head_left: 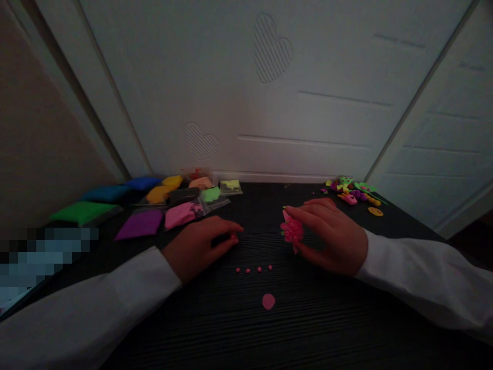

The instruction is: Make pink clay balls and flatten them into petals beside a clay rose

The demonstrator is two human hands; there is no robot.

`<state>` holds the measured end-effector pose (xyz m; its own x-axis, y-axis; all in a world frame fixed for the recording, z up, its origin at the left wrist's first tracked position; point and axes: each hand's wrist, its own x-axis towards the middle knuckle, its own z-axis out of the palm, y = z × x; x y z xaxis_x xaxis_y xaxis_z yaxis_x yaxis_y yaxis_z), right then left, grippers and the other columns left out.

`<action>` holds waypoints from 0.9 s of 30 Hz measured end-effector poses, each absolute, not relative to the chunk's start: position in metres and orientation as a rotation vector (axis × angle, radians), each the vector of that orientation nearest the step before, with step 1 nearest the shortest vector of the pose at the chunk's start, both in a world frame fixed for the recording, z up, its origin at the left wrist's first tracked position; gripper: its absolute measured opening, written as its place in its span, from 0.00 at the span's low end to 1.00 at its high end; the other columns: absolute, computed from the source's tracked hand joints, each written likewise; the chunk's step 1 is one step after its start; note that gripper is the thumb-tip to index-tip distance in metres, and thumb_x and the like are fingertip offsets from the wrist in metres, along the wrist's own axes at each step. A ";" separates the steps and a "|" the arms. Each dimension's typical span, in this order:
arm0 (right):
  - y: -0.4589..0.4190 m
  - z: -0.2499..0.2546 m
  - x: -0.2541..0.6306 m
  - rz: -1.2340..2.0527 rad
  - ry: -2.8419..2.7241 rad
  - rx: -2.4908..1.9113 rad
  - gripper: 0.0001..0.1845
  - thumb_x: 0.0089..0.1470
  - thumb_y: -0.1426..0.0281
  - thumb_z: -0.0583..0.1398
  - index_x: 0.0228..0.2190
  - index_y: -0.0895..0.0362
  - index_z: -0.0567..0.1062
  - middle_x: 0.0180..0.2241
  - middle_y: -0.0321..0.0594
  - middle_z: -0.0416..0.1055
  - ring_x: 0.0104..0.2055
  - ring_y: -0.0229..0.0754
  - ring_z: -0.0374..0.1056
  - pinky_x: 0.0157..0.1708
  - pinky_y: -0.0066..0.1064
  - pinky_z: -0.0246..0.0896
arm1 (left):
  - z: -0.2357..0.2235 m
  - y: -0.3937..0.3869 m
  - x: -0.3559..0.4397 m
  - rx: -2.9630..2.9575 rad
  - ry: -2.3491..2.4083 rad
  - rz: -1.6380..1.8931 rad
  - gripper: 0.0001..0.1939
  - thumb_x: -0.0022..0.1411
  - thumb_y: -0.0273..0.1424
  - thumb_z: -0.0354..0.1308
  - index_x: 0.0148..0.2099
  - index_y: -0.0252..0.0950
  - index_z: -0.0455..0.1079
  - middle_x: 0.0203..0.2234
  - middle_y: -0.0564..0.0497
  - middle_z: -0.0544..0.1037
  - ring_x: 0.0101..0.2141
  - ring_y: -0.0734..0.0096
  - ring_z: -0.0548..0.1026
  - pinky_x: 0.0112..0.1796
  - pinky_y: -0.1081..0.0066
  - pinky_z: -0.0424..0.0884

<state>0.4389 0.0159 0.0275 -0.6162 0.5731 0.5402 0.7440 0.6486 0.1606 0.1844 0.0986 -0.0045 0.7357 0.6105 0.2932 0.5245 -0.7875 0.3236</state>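
My right hand (327,236) has its thumb and fingers around a pink clay flower piece (293,231), which has a bumpy, petal-like surface and a bit of green at its left side. To the left, my left hand (202,244) hovers over the dark table, thumb and index fingertip brought close together. A tiny reddish spot shows at those fingertips, too small to make out. Several small pink balls (259,269) lie in a row between the hands, nearer to me. Closer still is a flat pink disc (268,301).
Bags of coloured clay spread across the left and back, among them a green pack (84,211), a purple pack (140,224) and a pink pack (183,214). Small colourful clay pieces (352,191) are heaped at the back right. A white panel (231,103) rises behind the black table (215,329).
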 end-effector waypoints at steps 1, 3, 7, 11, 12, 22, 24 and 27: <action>0.018 0.025 0.436 -0.529 -2.413 -0.994 0.28 0.46 0.71 0.55 0.50 0.61 0.56 0.41 0.45 0.65 0.44 0.43 0.59 0.44 0.39 0.53 | -0.005 0.099 0.185 2.718 0.909 0.571 0.12 0.55 0.35 0.49 0.43 0.42 0.64 0.35 0.55 0.71 0.36 0.75 0.68 0.38 0.73 0.65; 0.022 0.020 0.431 -0.507 -2.399 -0.959 0.27 0.46 0.71 0.55 0.49 0.61 0.56 0.41 0.45 0.65 0.45 0.42 0.58 0.46 0.38 0.52 | -0.005 0.099 0.185 2.718 0.916 0.571 0.12 0.55 0.35 0.49 0.43 0.42 0.64 0.35 0.55 0.71 0.36 0.75 0.68 0.37 0.72 0.65; 0.029 0.010 0.427 -0.418 -2.396 -0.961 0.29 0.45 0.71 0.55 0.50 0.60 0.55 0.42 0.43 0.65 0.45 0.41 0.58 0.48 0.40 0.49 | -0.004 0.098 0.184 2.728 0.902 0.582 0.12 0.55 0.34 0.49 0.43 0.41 0.64 0.35 0.55 0.71 0.36 0.74 0.68 0.38 0.71 0.65; 0.032 0.005 0.428 -0.366 -2.386 -0.993 0.30 0.45 0.71 0.56 0.50 0.58 0.54 0.42 0.42 0.65 0.45 0.41 0.59 0.48 0.40 0.50 | -0.003 0.096 0.183 2.718 0.917 0.579 0.13 0.55 0.35 0.49 0.43 0.41 0.64 0.36 0.54 0.71 0.36 0.72 0.69 0.38 0.71 0.66; 0.032 0.004 0.428 -0.359 -2.378 -1.002 0.30 0.45 0.71 0.56 0.50 0.58 0.54 0.43 0.42 0.65 0.46 0.42 0.59 0.48 0.40 0.50 | -0.003 0.096 0.183 2.716 0.921 0.571 0.13 0.55 0.35 0.49 0.43 0.41 0.64 0.36 0.54 0.72 0.36 0.72 0.69 0.38 0.71 0.66; 0.030 0.005 0.427 -0.265 -2.373 -1.029 0.33 0.44 0.73 0.56 0.51 0.54 0.50 0.43 0.40 0.65 0.50 0.45 0.55 0.49 0.41 0.50 | -0.004 0.096 0.181 2.739 0.935 0.588 0.13 0.53 0.35 0.51 0.43 0.44 0.64 0.35 0.58 0.72 0.35 0.73 0.70 0.36 0.73 0.67; 0.030 0.005 0.427 -0.265 -2.383 -1.047 0.34 0.43 0.72 0.57 0.51 0.55 0.51 0.44 0.40 0.65 0.50 0.45 0.55 0.49 0.40 0.49 | -0.004 0.096 0.181 2.747 0.940 0.595 0.13 0.52 0.35 0.52 0.43 0.45 0.64 0.35 0.58 0.72 0.35 0.74 0.70 0.35 0.73 0.67; 0.032 0.005 0.426 -0.249 -2.396 -1.098 0.34 0.41 0.71 0.58 0.51 0.57 0.53 0.44 0.40 0.65 0.49 0.45 0.55 0.49 0.40 0.50 | -0.004 0.095 0.182 2.753 0.946 0.607 0.13 0.52 0.36 0.52 0.42 0.45 0.64 0.34 0.59 0.72 0.35 0.73 0.70 0.36 0.73 0.67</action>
<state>0.4259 0.0318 0.0049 -0.5571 0.6613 0.5023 0.7505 0.6598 -0.0364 0.1820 0.0952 -0.0041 0.7161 0.6191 0.3222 0.5510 -0.7849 0.2835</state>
